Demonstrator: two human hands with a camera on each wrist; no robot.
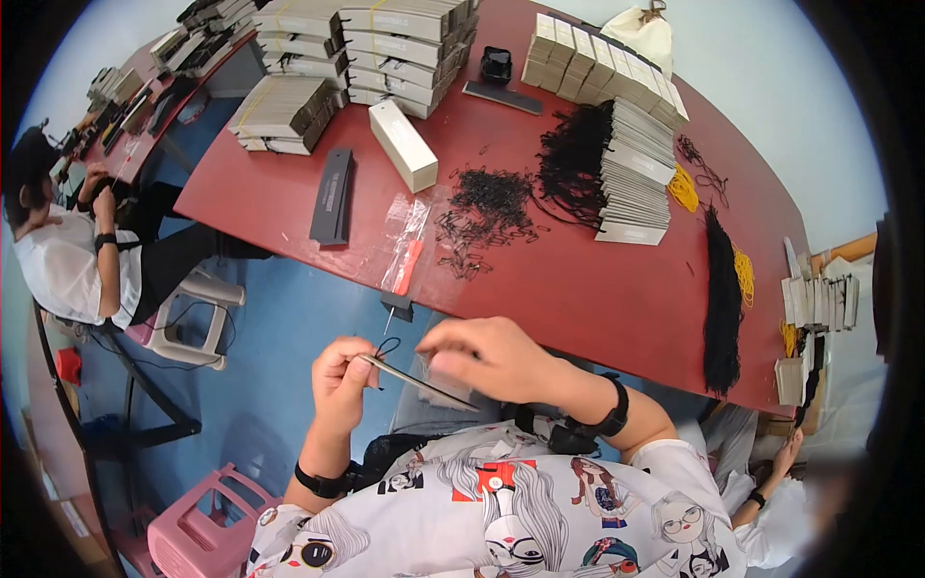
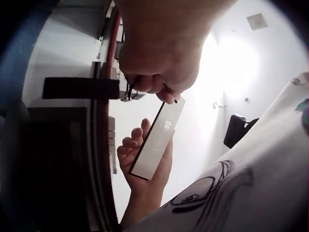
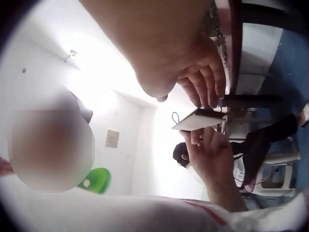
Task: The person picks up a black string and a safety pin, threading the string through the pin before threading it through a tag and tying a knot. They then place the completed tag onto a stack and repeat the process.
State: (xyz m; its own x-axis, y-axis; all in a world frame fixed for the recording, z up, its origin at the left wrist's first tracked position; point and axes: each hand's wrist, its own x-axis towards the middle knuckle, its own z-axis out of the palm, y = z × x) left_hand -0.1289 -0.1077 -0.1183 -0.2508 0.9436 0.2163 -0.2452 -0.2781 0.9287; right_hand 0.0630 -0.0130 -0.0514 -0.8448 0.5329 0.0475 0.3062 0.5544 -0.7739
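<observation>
My left hand [image 1: 342, 380] pinches one end of a long, narrow hang tag [image 1: 424, 385] between thumb and fingers. A thin black cord loop [image 1: 387, 346] stands up at that end. In the left wrist view the tag [image 2: 157, 142] shows a pale face with light lettering, and dark cord [image 2: 131, 89] hangs by the left fingers. My right hand [image 1: 491, 358] hovers just above the tag, fingers loosely extended and holding nothing. From the right wrist, the right hand [image 3: 181, 72] appears over the tag [image 3: 198, 120], while the left hand [image 3: 212, 157] grips it from below.
On the red table [image 1: 578, 308] lie a pile of small black clips [image 1: 487, 207], a row of corded tags [image 1: 636, 178], a black cord bundle [image 1: 721, 308] and stacked tag bundles [image 1: 395, 48]. Another person [image 1: 82, 241] sits at left. A pink stool [image 1: 207, 520] stands behind.
</observation>
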